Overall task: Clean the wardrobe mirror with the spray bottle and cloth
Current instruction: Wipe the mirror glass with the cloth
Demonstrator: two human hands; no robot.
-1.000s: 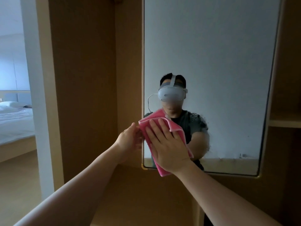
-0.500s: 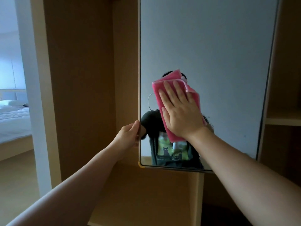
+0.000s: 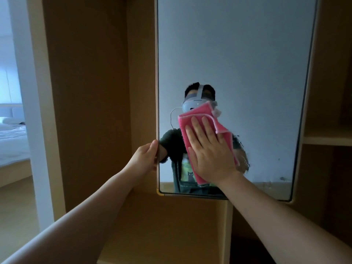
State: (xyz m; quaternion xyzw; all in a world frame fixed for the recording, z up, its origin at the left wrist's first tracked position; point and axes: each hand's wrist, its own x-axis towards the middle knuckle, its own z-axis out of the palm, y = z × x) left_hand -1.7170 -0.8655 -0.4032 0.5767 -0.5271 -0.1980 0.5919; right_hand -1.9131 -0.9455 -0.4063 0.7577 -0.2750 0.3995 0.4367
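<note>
Our right hand (image 3: 211, 153) presses the cloth (image 3: 190, 116) with straight fingers on the lower mirror (image 3: 238, 54), hiding that patch, while our left hand (image 3: 144, 159) – fingers curled – grips its left edge; shelf (image 3: 327, 138) right, bed (image 3: 11, 141) far left, cut off.

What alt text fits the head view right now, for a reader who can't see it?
The right hand presses a pink cloth flat against the lower part of the wardrobe mirror, while the left hand grips the mirror's left edge. A bed shows at far left.
</note>
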